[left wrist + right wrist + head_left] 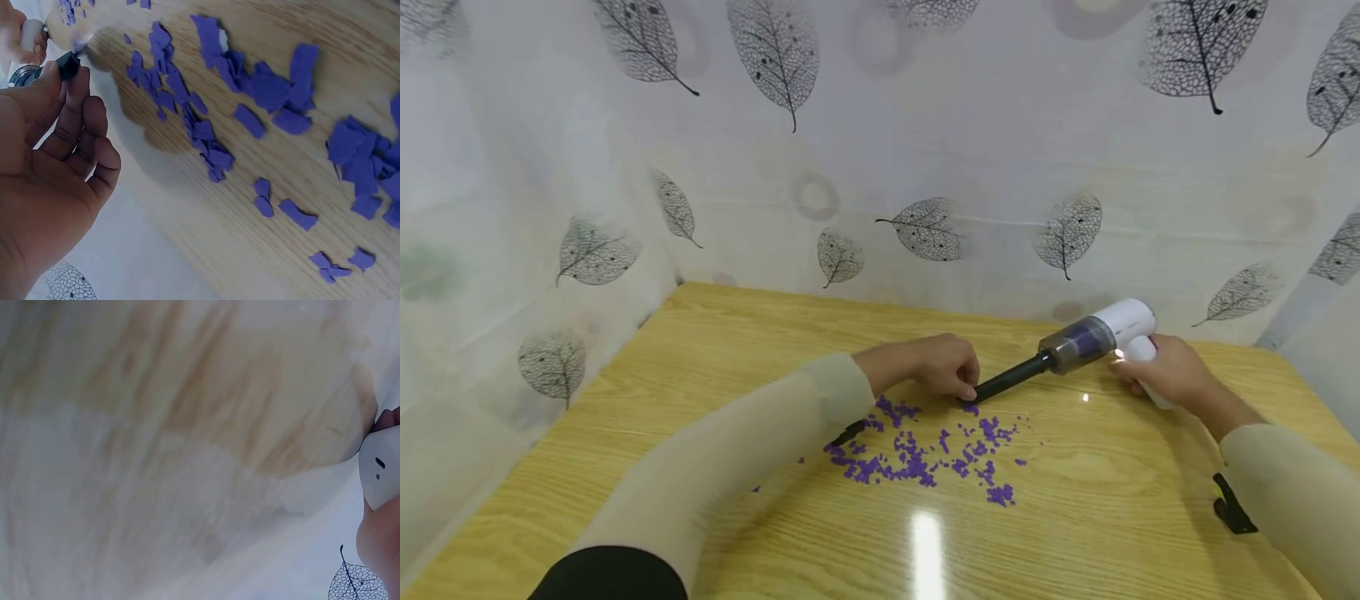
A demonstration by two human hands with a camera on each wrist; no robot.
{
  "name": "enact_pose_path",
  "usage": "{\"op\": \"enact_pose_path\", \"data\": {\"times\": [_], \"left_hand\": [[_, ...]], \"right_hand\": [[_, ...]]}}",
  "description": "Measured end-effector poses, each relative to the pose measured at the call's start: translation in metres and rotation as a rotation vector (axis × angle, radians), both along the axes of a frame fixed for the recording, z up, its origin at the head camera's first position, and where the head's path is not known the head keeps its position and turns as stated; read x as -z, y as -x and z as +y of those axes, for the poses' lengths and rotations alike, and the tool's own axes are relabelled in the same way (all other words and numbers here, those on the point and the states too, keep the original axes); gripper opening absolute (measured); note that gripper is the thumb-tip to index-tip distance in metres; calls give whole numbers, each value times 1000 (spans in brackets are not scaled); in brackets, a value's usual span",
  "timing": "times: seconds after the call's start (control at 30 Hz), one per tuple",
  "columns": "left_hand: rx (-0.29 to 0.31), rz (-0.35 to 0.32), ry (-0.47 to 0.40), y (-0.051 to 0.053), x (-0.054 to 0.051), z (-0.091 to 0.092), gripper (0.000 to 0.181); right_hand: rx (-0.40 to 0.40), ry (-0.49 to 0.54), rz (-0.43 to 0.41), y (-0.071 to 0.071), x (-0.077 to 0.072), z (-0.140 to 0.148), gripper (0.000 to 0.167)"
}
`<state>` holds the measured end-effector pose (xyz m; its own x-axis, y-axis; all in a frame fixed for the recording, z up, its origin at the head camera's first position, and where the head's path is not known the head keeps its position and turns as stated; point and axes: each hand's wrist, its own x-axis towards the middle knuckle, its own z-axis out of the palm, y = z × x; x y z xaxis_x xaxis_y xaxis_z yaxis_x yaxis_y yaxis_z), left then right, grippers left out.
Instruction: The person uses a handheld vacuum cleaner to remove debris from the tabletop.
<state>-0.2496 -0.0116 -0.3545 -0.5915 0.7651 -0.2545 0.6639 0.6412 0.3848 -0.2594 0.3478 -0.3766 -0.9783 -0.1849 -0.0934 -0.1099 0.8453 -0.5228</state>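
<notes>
A white handheld vacuum cleaner (1126,320) with a clear dust cup and a long black nozzle (1011,379) slants down toward the tabletop. My right hand (1176,372) grips its white handle; the right wrist view catches only part of this handle (381,464) and hand (380,547). At the other end, my left hand (946,365) pinches the nozzle's tip between thumb and index finger, as the left wrist view shows. Torn purple paper scraps (913,462) lie scattered below and left of the nozzle. A blurred purple bit is at its mouth (76,55). Purple matter shows inside the cup.
The yellow wood-grain table (1075,533) stretches under both arms. Behind and at the sides hangs a pale curtain (887,167) with a leaf print. A black strap end (1232,507) sticks out by the right forearm, and another dark piece (848,433) by the left.
</notes>
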Motion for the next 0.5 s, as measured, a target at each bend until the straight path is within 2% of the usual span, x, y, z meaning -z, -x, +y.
{"op": "enact_pose_path", "data": {"times": [0.23,0.5], "left_hand": [[1,-9,-26,1,-4,1,20],[-12,-33,-61,2,0,3,17]], "right_hand": [[-11,10,27,-1,1,6,32],[-8,10,39,-2,2,10,30]]}}
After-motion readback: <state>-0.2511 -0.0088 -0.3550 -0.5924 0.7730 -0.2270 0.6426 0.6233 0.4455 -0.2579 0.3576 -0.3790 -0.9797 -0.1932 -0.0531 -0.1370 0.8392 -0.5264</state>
